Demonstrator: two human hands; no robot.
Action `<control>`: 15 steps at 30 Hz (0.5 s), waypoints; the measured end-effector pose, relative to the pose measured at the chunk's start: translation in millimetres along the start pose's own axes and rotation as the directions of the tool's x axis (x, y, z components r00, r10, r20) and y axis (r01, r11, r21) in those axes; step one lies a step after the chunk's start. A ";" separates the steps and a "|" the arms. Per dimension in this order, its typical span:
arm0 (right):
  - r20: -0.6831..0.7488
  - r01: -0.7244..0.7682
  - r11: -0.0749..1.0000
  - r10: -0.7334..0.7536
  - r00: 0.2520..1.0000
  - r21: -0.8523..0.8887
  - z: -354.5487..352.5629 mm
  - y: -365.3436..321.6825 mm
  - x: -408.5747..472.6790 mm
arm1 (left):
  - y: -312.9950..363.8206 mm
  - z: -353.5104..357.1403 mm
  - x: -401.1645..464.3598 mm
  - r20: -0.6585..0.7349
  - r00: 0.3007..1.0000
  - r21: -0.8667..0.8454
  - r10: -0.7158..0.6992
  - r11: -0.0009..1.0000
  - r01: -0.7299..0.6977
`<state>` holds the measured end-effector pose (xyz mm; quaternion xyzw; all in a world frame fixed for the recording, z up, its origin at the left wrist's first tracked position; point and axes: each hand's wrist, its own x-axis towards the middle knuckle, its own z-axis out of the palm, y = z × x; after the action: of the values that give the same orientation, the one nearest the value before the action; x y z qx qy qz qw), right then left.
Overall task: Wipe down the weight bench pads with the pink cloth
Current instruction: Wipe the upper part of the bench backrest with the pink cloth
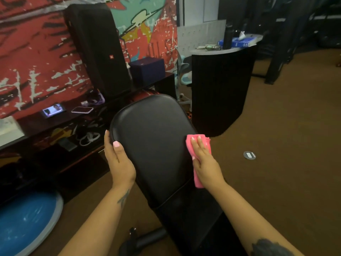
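Note:
The black weight bench pad [153, 137] rises in front of me, tilted up and away, with a second black pad [195, 218] below it toward me. My left hand [118, 157] grips the pad's left edge, thumb on top and fingers wrapped behind. My right hand [203, 157] lies flat with straight fingers on the pink cloth [198, 179], pressing it against the pad's right edge. Part of the cloth sticks out past my fingertips and part hangs below my wrist.
A low black shelf [55, 121] on the left carries a tall black speaker [96, 50], a blue box [147, 70] and phones. A blue balance dome [25, 224] sits at bottom left. A black round-fronted counter [221, 85] stands behind the bench. Brown carpet [286, 145] spreads right.

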<state>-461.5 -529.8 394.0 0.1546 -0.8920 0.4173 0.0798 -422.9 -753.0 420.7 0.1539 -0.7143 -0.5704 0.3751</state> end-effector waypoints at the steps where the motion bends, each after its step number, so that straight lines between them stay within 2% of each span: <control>1: 0.012 0.044 0.999 -0.044 0.999 0.006 3.7 -0.2 -7.7 | -0.7 0.0 0.1 -0.002 1.000 -0.011 0.007 1.000 -0.007; 3: 0.048 0.109 0.994 -0.110 0.993 0.012 9.4 5.4 -24.5 | -1.1 0.6 -0.4 0.003 1.000 -0.027 0.022 0.999 -0.022; 6: 0.059 0.111 0.993 -0.109 0.992 -0.036 8.7 22.0 -41.9 | 0.4 2.7 -2.8 0.020 0.999 -0.025 0.027 0.999 -0.026; 9: 0.020 0.026 0.998 -0.025 0.999 -0.060 3.2 29.9 -37.5 | 1.9 2.5 -3.1 0.029 0.999 -0.031 0.030 0.999 -0.029; 12: -0.032 -0.110 0.994 0.110 0.993 -0.005 -0.3 21.8 -20.1 | 1.9 2.9 -2.3 0.025 0.999 -0.032 0.024 0.999 -0.023; 15: -0.042 -0.167 0.986 0.167 0.985 0.001 -0.1 3.2 -8.0 | 4.7 4.1 -3.1 0.026 1.000 -0.036 0.008 0.999 -0.007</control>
<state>-455.0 -526.2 389.6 0.0705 -0.9005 0.4243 0.0634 -422.7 -746.7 423.7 0.1371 -0.7093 -0.5837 0.3706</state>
